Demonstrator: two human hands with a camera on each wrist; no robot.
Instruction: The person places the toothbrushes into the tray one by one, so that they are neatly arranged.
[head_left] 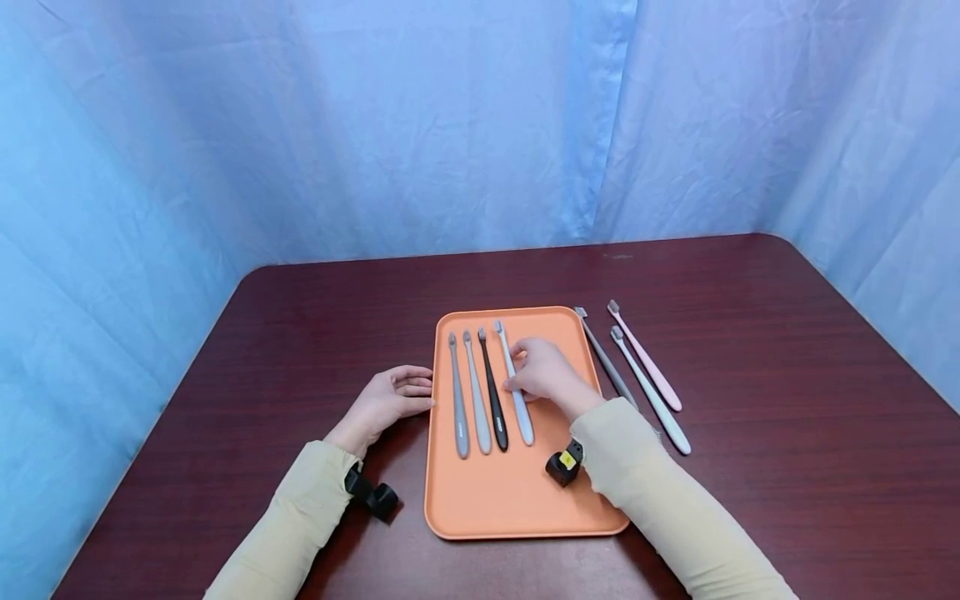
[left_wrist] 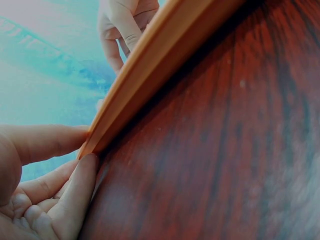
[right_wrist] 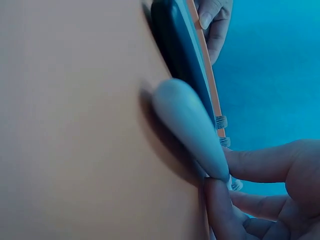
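Four toothbrushes lie on orange tray (head_left: 517, 500), 4th, pale blue toothbrush (head_left: 516, 383), pinched by right hand (head_left: 546, 372); three toothbrushes (head_left: 645, 375) left on table w/ left hand (head_left: 390, 400) relaxed at tray edge.

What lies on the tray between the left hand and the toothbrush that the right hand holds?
In the head view, three toothbrushes lie between: two grey toothbrushes and a black toothbrush, all on the orange tray.

Dark reddish-brown wooden table (head_left: 750, 350), rounded far corners, glossy grain; pale blue fabric curtain (head_left: 375, 125) enclosing far side and both flanks; soft, even light.
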